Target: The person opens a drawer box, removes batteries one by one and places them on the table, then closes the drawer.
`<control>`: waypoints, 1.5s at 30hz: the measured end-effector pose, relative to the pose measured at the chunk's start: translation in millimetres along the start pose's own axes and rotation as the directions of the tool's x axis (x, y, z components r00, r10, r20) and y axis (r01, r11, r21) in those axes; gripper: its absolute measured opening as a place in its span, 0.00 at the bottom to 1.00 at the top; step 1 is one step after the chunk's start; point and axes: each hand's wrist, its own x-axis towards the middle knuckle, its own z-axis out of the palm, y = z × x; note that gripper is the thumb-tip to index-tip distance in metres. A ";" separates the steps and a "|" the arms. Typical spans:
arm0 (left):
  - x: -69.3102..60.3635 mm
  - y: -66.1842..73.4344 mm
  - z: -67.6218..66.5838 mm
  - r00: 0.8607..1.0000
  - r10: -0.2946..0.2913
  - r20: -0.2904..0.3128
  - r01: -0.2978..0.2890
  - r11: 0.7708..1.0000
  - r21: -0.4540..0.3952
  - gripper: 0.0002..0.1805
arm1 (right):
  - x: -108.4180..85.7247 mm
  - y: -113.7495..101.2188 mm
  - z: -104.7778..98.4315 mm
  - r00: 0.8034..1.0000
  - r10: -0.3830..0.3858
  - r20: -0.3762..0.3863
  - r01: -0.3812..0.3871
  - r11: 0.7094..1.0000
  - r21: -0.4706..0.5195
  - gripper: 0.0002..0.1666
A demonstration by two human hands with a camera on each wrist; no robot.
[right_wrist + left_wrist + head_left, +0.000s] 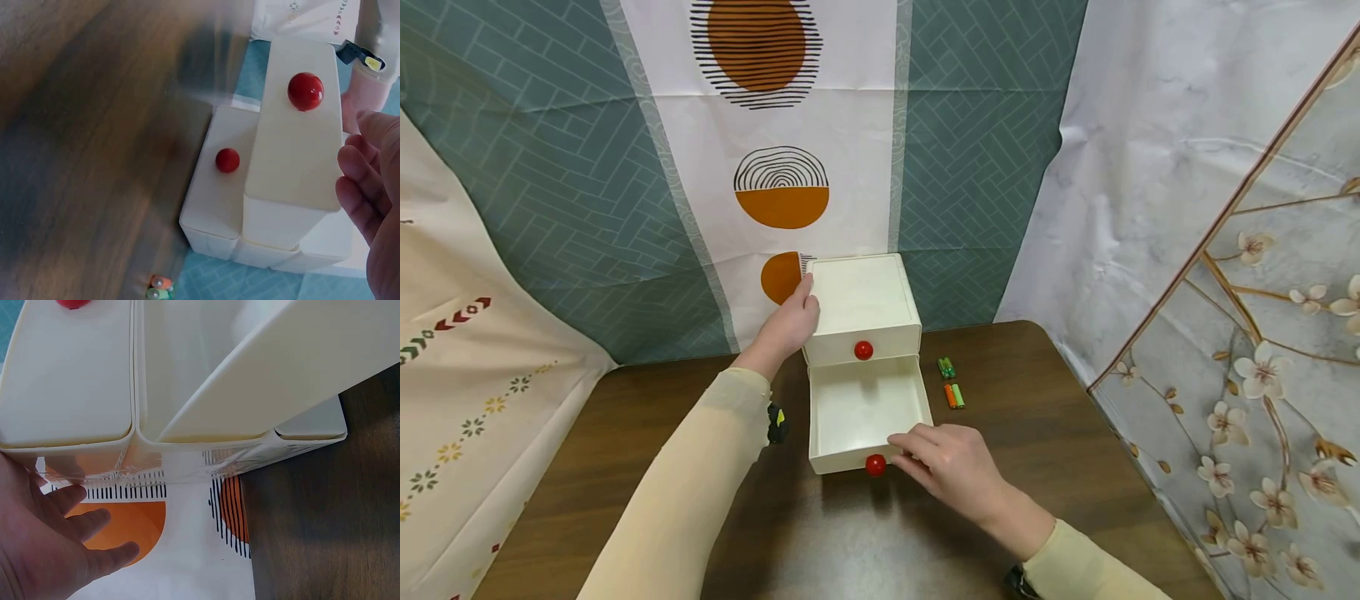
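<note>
Drawer (865, 408) juts toward the right hand (953, 468), loosely bent at its front edge; left hand (790, 325), fingers spread, beside the cabinet (863, 292).

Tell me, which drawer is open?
The middle drawer: it juts out over the table, its inside showing from above. The top drawer and bottom drawer are both pushed in.
</note>
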 end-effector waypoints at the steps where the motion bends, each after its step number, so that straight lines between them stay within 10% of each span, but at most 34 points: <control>1: -0.2 0.1 -0.1 1.000 0.001 -0.001 -0.001 1.000 0.000 0.38 | -0.4 -0.8 0.9 1.000 -0.005 -0.003 0.005 1.000 -0.001 0.20; 45: -1.3 1.0 0.0 1.000 -0.010 -0.005 0.010 1.000 0.011 0.37 | -12.9 -20.4 30.4 0.996 0.060 0.069 -0.062 0.998 0.020 0.14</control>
